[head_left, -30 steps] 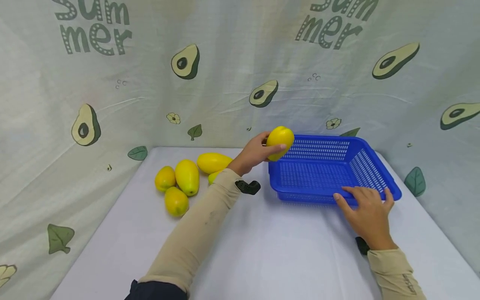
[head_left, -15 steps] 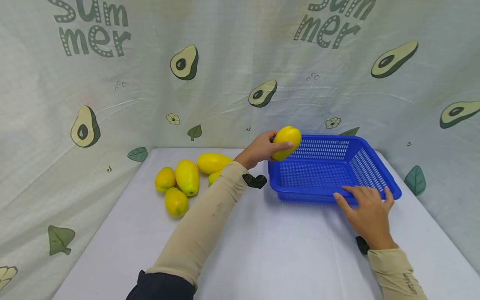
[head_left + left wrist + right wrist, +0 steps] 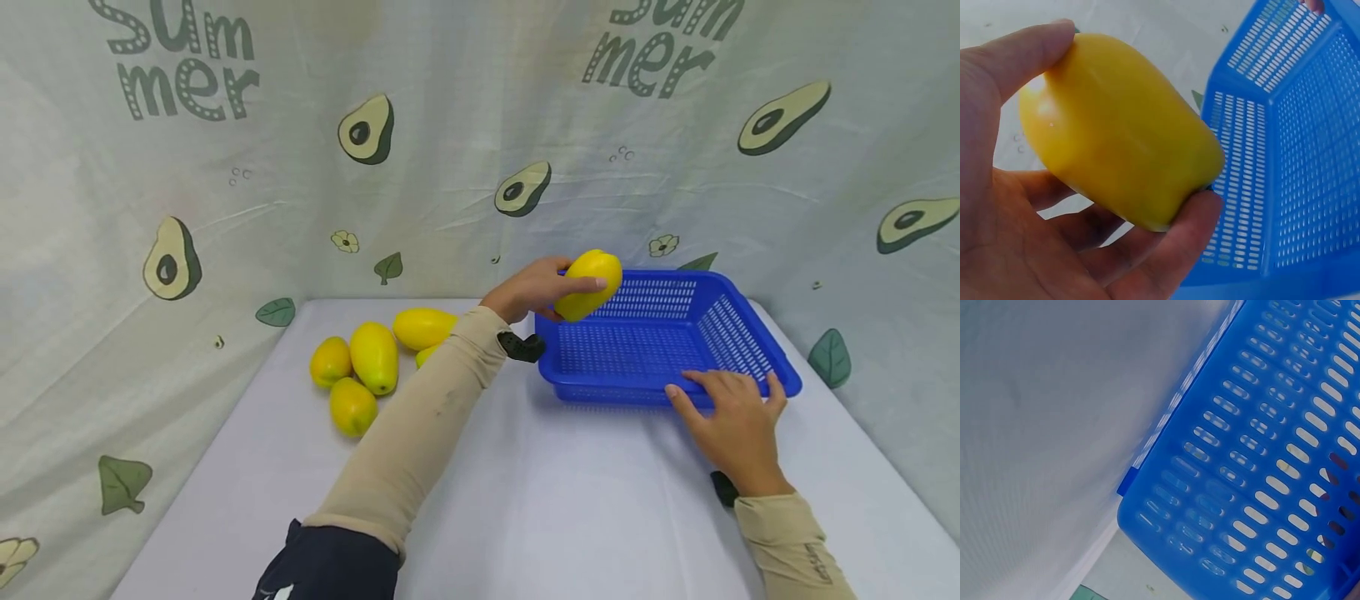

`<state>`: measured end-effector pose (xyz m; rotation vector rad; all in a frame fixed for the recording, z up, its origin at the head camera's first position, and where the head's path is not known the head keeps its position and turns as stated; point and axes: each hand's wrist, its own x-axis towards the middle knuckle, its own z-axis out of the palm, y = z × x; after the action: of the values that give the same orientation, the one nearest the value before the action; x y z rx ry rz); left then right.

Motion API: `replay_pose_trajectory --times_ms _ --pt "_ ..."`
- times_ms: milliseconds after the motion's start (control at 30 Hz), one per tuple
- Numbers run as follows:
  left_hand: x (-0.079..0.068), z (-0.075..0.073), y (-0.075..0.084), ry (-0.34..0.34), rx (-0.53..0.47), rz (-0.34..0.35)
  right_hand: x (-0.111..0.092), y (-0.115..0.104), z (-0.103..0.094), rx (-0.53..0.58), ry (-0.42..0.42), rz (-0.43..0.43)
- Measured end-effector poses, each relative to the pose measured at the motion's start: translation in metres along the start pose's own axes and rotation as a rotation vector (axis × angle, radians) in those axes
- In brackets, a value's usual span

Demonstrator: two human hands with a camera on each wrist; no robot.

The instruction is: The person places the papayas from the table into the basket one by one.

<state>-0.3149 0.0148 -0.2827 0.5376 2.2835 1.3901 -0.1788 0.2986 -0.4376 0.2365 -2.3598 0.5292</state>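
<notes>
My left hand (image 3: 534,292) grips a yellow fruit (image 3: 591,285), thumb on one side and fingers around the other. The fruit is held up over the left end of the blue plastic basket (image 3: 558,392). In the left wrist view the fruit (image 3: 1122,131) looks smooth, plump and oblong, with a faint green tint at one end like a mango or papaya. At the basket's near right rim, my right hand (image 3: 735,429) holds on with its fingers hooked over the edge. The right wrist view shows the slotted basket wall (image 3: 1166,487) up close; that hand is almost wholly outside it.
Several yellow fruits (image 3: 373,358) lie grouped on the left of the white-covered table (image 3: 525,500). One of them (image 3: 426,356) is partly hidden behind my left forearm. A printed cloth (image 3: 442,125) hangs behind the table, close to the basket's far rim.
My left hand has moved right with the yellow fruit, from the basket's left edge to over its left end, and the fruit has tilted rightward. My right hand stays at the rim.
</notes>
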Motion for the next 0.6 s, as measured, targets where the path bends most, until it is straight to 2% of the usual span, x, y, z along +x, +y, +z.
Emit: replay_pose_trajectory --times_ms 233,400,600 --pt "0.004 0.012 0.008 -0.030 0.061 -0.034 0.000 0.003 0.001 -0.001 0.004 -0.013" --pt "0.007 0.018 0.007 -0.057 0.094 -0.049 0.000 0.002 0.001 -0.007 -0.011 0.004" --pt "0.009 0.022 0.007 -0.056 0.078 -0.037 -0.001 0.002 0.001 -0.007 -0.012 0.005"
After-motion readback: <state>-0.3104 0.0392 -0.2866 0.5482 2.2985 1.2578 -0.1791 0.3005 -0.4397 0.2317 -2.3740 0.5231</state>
